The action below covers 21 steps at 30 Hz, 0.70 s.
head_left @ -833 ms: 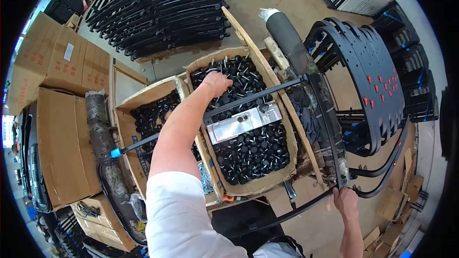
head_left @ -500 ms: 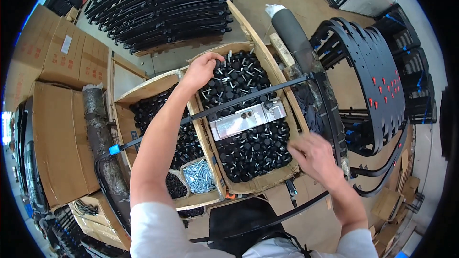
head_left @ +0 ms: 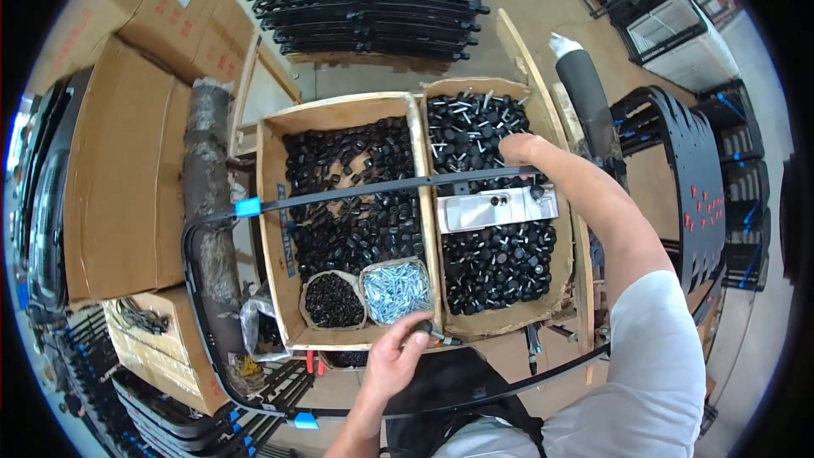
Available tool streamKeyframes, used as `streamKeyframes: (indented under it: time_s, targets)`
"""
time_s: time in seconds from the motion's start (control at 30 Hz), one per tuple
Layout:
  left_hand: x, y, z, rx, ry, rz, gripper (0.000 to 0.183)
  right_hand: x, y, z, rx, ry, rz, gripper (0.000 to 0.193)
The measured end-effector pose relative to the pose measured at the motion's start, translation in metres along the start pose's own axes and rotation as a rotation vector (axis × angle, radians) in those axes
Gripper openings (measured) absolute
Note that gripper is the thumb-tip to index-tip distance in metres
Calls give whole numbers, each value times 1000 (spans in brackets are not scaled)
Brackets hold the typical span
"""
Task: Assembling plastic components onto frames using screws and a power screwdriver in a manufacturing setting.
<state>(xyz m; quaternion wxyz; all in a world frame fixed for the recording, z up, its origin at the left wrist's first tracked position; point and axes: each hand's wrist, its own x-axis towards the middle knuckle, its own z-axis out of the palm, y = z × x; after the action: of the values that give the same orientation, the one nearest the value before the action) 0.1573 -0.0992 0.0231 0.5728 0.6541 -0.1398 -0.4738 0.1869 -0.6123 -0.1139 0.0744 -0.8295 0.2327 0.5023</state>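
Observation:
My left hand (head_left: 395, 362) is closed around a small black round knob (head_left: 423, 327), just off the near edge of the wooden bin. My right hand (head_left: 519, 151) reaches over the right compartment, against the far side of a black metal bar (head_left: 373, 190). Its fingers curl down; what they hold, if anything, is hidden. Black knobs with silver studs (head_left: 475, 125) fill that compartment. A flat silver plate (head_left: 485, 211) lies on them with a few small parts on top. The bar belongs to a bent black tube frame laid across the bin, with blue tape (head_left: 247, 207) on it.
In the left compartment are black caps (head_left: 356, 225), a box of silver screws (head_left: 397, 290) and a box of small black parts (head_left: 334, 300). Cardboard boxes (head_left: 119, 178) stand left. Stacked black frames (head_left: 365, 13) lie beyond; curved black panels (head_left: 691, 187) stand right.
My left hand has come back from the far knobs to the near edge with a knob. My right hand has moved from the near right side up to the bar. The view has shifted left.

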Motion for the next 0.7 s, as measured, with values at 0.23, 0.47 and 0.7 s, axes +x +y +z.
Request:
streamKeyframes:
  time_s: [0.23, 0.47, 0.7]
  targets:
    - [-15, -27, -7, 71, -84, 20, 32, -49, 10, -38, 189, 321, -48, 14]
    - [12, -37, -14, -222, -69, -15, 39, -193, -67, -43, 1009, 554, -539, 25]
    - [66, -5, 18, -845, -166, 132, 39, -273, -200, 50, 1290, 313, -519, 20]
